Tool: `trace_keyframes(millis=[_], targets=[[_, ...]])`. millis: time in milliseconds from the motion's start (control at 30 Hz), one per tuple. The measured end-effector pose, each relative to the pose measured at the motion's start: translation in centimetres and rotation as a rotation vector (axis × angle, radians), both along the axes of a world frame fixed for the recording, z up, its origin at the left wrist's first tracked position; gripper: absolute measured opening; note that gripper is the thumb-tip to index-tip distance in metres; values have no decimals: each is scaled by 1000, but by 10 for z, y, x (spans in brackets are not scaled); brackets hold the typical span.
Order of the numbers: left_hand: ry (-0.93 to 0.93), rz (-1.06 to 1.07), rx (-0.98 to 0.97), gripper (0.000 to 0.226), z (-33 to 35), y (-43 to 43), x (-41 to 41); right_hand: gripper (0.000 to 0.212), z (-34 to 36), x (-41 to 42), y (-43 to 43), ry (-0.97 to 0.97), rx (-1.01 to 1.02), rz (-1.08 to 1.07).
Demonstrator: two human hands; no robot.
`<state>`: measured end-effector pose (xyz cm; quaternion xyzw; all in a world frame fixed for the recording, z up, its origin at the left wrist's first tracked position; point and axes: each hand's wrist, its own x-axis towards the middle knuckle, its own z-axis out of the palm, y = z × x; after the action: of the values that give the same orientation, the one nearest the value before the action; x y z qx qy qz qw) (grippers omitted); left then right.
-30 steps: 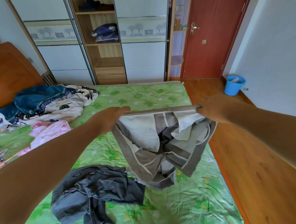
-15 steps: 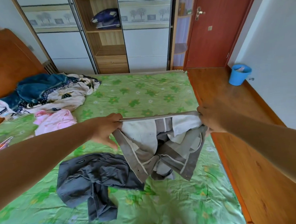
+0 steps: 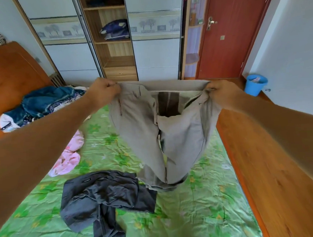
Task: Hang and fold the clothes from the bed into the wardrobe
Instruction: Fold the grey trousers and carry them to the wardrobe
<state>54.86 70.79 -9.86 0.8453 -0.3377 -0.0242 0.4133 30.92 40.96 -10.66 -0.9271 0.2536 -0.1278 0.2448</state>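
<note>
Grey trousers hang stretched between left hand and right hand, both gripping the waistband.

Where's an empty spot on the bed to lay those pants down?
Bare green flowered sheet lies right of the crumpled dark grey trousers, up to the bed's edge, and left of them too. It's crowded near the wooden headboard: pink garment, blue-and-white clothes pile.
</note>
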Motion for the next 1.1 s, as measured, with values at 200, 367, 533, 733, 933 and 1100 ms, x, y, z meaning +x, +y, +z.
trace_keyframes(millis=[200, 367, 533, 733, 933, 1100], targets=[[-79, 19, 100, 42, 41, -16, 9, 31, 53, 4, -2, 105, -183, 78], [-174, -11, 22, 45, 119, -16, 7, 31, 117, -2, -13, 162, -477, 241], [-414, -98, -10, 26, 207, -12, -1, 29, 181, 2, -22, -78, -693, 232], [-691, -201, 24, 39, 286, -8, -7, 35, 256, 2, -33, -319, -702, 57], [-789, -145, 205, 27, 274, -27, -11, 17, 264, 15, -13, -159, -762, -31], [-609, -159, 355, 17, 261, -23, -10, 19, 251, 15, -23, -155, -665, 128]])
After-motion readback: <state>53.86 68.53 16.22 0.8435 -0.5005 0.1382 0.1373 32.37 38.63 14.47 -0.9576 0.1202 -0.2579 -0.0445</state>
